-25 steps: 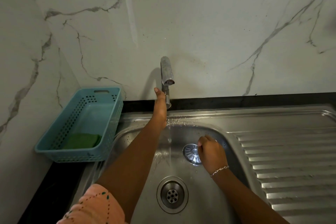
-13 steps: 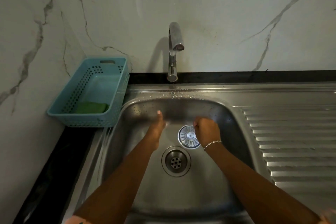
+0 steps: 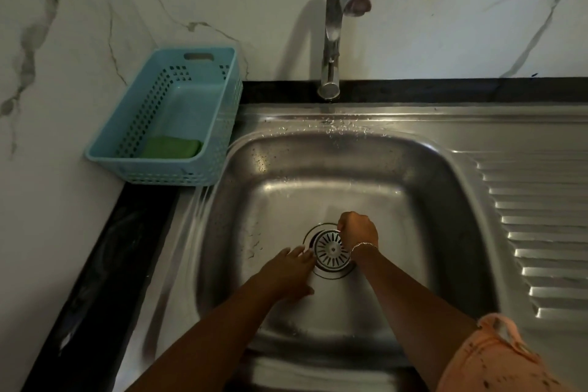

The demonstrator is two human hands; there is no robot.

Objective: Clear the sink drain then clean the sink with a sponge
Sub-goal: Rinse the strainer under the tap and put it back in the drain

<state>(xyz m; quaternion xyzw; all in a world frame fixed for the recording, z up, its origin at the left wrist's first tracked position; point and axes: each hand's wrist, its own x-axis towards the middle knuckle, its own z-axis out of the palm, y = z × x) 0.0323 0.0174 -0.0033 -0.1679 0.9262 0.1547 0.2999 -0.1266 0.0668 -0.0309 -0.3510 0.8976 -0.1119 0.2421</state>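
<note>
Sink drain (image 3: 331,274), centre frame: right hand (image 3: 358,231) pinches the strainer (image 3: 331,252) over it, presumably for seating; left hand (image 3: 286,274) lies flat, fingers straight, alongside.

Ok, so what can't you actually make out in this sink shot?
Head view only.
Drain opening: covered by the strainer and right hand.
How the right hand's grip sits on the strainer: fingertips hidden under its knuckles.
Left hand: motion-blurred, contact with the strainer unclear.
Sponge: near part hidden behind the basket wall.
</note>
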